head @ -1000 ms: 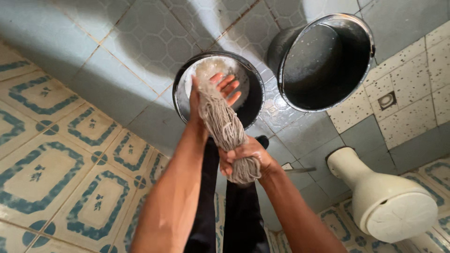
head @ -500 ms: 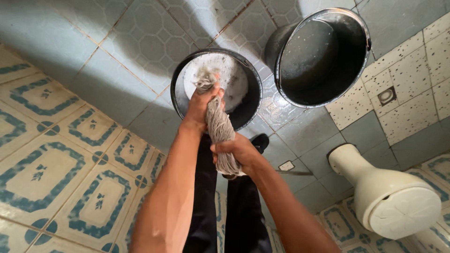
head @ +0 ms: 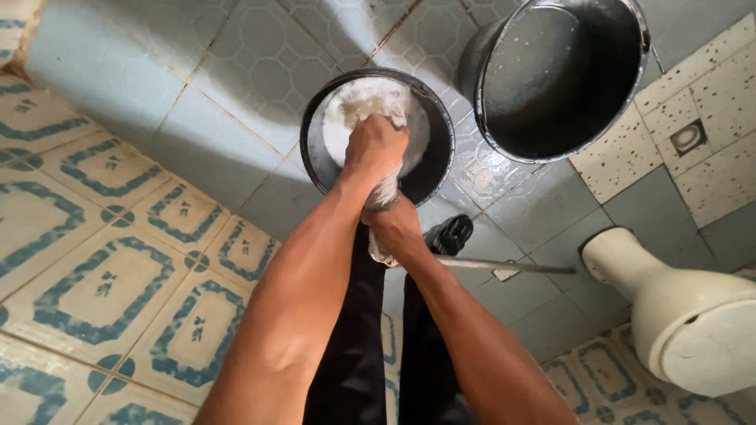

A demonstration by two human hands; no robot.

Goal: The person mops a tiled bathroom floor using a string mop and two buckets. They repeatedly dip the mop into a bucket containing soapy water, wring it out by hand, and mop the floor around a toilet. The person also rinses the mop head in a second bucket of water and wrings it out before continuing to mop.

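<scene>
Both my hands grip the grey string head of a mop [head: 385,189] over a small black bucket [head: 437,157] holding pale cloudy water. My left hand [head: 374,147] is clenched around the strands at the far end, above the water. My right hand [head: 394,227] squeezes the strands nearer my body, just at the bucket's near rim. Most of the mop head is hidden inside my fists. The mop's thin handle [head: 504,267] runs off to the right across the floor tiles.
A larger dark metal bucket [head: 563,75] stands at the upper right, close beside the small one. A cream toilet [head: 693,311] sits at the lower right. Patterned blue and cream tiles [head: 94,275] cover the left; my dark trouser legs [head: 370,346] and shoe [head: 450,233] are below.
My left hand has closed from open fingers into a fist on the strands. Both hands have moved closer together and forward over the small bucket, bunching the mop head.
</scene>
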